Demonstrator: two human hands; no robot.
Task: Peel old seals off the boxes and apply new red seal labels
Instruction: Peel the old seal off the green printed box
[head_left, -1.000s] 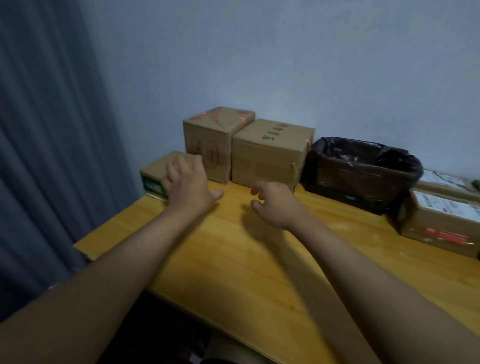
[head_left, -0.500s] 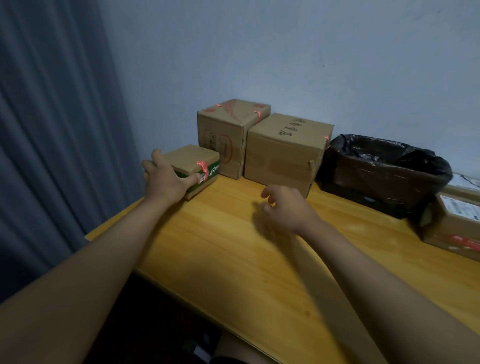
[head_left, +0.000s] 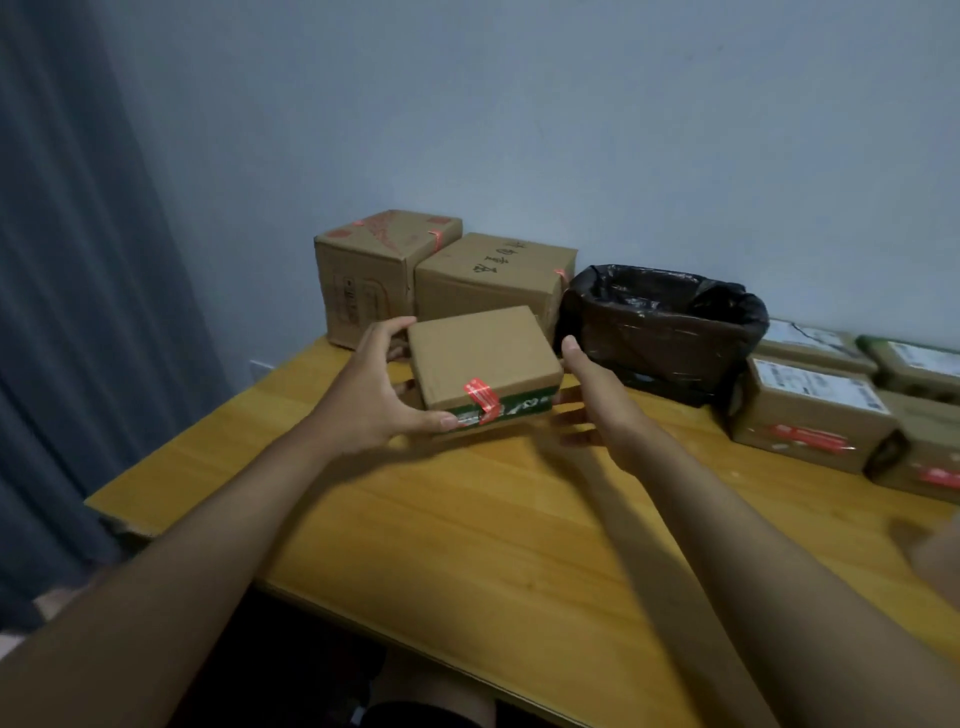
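A small flat cardboard box (head_left: 480, 353) with a green band along its front edge hangs above the wooden table (head_left: 467, 530), tilted toward me. A red seal label (head_left: 483, 397) is stuck over its front top edge. My left hand (head_left: 376, 395) grips the box's left side, thumb along the front edge and fingers behind. My right hand (head_left: 587, 384) supports the right side, thumb up beside the box and fingers under it.
Two bigger cardboard boxes (head_left: 382, 275) (head_left: 493, 278) with red seals stand against the wall. A bin lined with a black bag (head_left: 660, 327) sits to their right. Several more sealed boxes (head_left: 810, 410) crowd the right end of the table. A curtain (head_left: 78, 312) hangs at left.
My left hand took the small box from the table's back left corner and lifted it toward the middle. My right hand came up to its right side.
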